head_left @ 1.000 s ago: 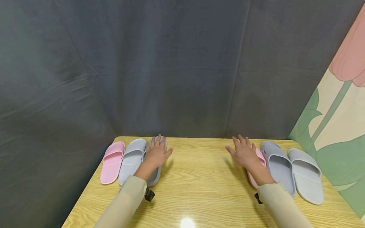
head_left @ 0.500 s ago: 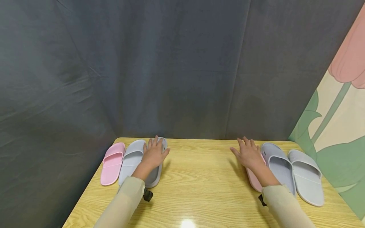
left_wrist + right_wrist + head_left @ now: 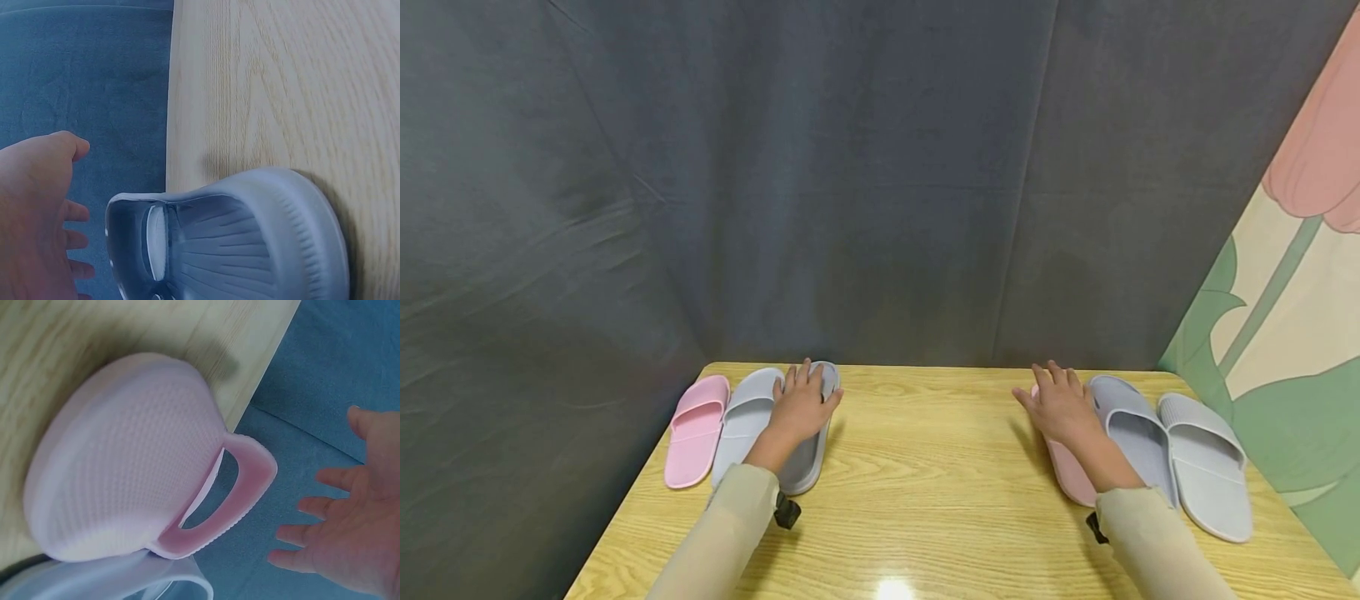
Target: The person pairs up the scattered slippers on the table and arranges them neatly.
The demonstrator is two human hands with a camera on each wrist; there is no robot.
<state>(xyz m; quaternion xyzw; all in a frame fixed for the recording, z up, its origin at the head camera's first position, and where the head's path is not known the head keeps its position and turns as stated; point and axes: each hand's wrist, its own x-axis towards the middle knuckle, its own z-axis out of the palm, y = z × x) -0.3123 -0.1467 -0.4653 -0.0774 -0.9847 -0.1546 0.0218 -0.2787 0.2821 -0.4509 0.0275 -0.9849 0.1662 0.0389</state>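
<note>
Over the grey slipper (image 3: 805,471) at the inner end of the left row, my left hand (image 3: 799,410) is held with its fingers spread. That slipper fills the lower part of the left wrist view, and the hand (image 3: 34,206) appears apart from it. My right hand (image 3: 1062,412) hovers above the inner pink slipper (image 3: 1072,475) of the right row, hiding much of its strap. In the right wrist view the pink slipper (image 3: 125,456) lies on the tabletop, while the spread fingers of my hand (image 3: 350,519) are clear of it. Both hands hold nothing.
Farther left lie a light grey slipper (image 3: 745,425) and a pink slipper (image 3: 694,446). To the right are a blue-grey slipper (image 3: 1138,446) and a pale grey slipper (image 3: 1213,479). Bare wooden table (image 3: 925,467) separates the rows; a dark curtain (image 3: 880,208) hangs behind.
My left hand has drifted slightly left over the grey slipper. The right hand has shifted right, farther over the pink slipper. The slippers stay in place.
</note>
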